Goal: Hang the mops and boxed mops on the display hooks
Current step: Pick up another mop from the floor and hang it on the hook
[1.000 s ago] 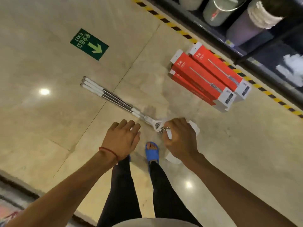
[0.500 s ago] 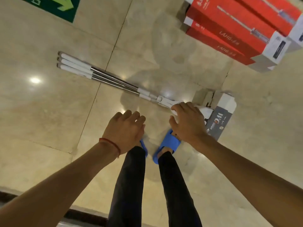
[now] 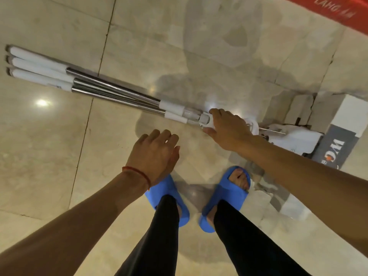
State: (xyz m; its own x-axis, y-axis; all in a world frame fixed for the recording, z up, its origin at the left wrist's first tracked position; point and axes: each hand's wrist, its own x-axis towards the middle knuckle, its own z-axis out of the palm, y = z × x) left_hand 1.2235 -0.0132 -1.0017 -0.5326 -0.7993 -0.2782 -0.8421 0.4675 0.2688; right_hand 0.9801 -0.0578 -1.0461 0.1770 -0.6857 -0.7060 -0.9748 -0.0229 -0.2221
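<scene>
Three mops (image 3: 111, 90) lie side by side on the floor, with white grips at the left and steel shafts running right. Their white heads (image 3: 298, 138) rest at the right, wrapped in a grey and white label sleeve (image 3: 334, 148). My right hand (image 3: 229, 128) is down on the white joint where the shafts meet the heads, fingers and thumb closed around it. My left hand (image 3: 155, 154) hovers above the floor just short of the shafts, fingers loosely spread and holding nothing. A corner of a red boxed mop (image 3: 342, 10) shows at the top right.
I stand on a glossy beige tiled floor (image 3: 59, 156) with my feet in blue slippers (image 3: 165, 196) directly below my hands. The display hooks are out of view.
The view has dropped closer to the floor, so the red boxes have slid almost out of frame. My right hand has closed on the mop joint. My left hand stays hovering.
</scene>
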